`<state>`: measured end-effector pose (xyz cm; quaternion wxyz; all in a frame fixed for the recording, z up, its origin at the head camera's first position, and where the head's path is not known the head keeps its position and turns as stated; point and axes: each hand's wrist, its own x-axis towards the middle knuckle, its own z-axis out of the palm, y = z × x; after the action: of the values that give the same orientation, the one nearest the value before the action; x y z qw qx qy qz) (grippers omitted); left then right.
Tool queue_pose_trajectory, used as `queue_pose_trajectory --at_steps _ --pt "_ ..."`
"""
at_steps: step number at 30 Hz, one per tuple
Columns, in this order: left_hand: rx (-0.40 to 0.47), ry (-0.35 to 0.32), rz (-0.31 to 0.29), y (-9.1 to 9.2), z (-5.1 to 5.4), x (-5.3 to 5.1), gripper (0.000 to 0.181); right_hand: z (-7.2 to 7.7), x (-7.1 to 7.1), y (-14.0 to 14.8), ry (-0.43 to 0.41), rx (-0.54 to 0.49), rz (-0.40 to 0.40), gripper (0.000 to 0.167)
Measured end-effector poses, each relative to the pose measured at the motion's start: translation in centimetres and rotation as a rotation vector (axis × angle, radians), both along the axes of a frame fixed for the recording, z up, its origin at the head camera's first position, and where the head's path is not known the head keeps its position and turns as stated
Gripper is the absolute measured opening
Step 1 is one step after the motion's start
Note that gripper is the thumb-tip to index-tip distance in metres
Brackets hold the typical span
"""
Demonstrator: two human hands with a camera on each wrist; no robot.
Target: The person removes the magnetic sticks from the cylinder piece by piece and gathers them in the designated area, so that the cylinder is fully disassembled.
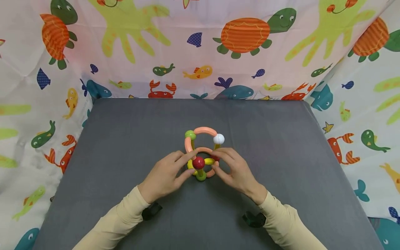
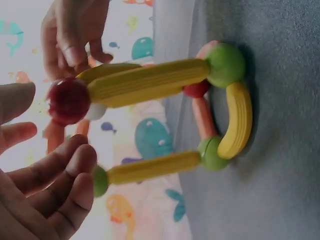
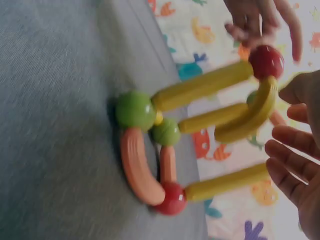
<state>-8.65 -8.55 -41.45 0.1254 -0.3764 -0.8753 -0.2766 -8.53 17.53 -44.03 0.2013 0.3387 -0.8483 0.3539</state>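
Observation:
A frame of coloured balls and rods stands on the grey table. Its top red ball (image 1: pixel 198 163) joins an upright yellow rod (image 2: pixel 150 82) and a curved yellow rod (image 3: pixel 250 117), whose other end looks unattached in the right wrist view. Pink curved rods (image 1: pixel 205 130) link a green ball (image 1: pixel 190 135) and a white ball (image 1: pixel 219 139) at the far side. My left hand (image 1: pixel 165 175) is left of the red ball, fingers spread around that side. On the other side, my right hand (image 1: pixel 234 170) has its fingers apart beside the curved yellow rod. Exact fingertip contact is unclear.
The grey table (image 1: pixel 140 128) meets a patterned sea-animal cloth (image 1: pixel 181 41) behind and at both sides. A dark object (image 1: pixel 151 211) is by the left wrist and another (image 1: pixel 254 219) by the right wrist.

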Motion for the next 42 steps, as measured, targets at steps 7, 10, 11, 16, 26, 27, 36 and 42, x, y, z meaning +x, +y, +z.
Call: queue_pose_trajectory --at_steps 7,10,11,16,26,27,36,42 --pt "0.018 -0.01 -0.012 1.2 -1.3 0.2 0.044 -0.7 -0.1 -1.9 0.032 0.065 0.075 0.044" --pt "0.062 -0.012 -0.021 1.2 -1.6 0.2 0.038 -0.9 -0.2 -2.1 0.048 0.069 0.078 0.042" --pt "0.075 -0.01 -0.027 1.2 -1.6 0.2 0.037 -0.8 -0.2 -2.1 0.054 0.073 0.077 0.041" --pt "0.122 0.001 -0.058 1.3 -1.2 -0.1 0.032 -0.4 -0.4 -2.2 0.079 0.098 0.071 0.032" --pt "0.128 0.001 -0.049 1.3 -0.9 -0.3 0.035 -0.6 0.0 0.1 -0.056 0.032 0.032 0.031" --pt "0.128 -0.002 -0.05 1.3 -0.9 -0.4 0.036 -0.9 0.0 1.0 -0.081 0.018 0.006 0.031" --pt "0.072 -0.035 -0.018 1.2 -0.7 -0.4 0.058 -3.8 -3.9 13.2 -0.308 0.105 -0.51 0.022" --pt "0.13 -0.028 0.054 0.3 -0.2 -0.4 0.066 -4.5 -6.7 17.9 -0.43 0.193 -0.648 0.027"
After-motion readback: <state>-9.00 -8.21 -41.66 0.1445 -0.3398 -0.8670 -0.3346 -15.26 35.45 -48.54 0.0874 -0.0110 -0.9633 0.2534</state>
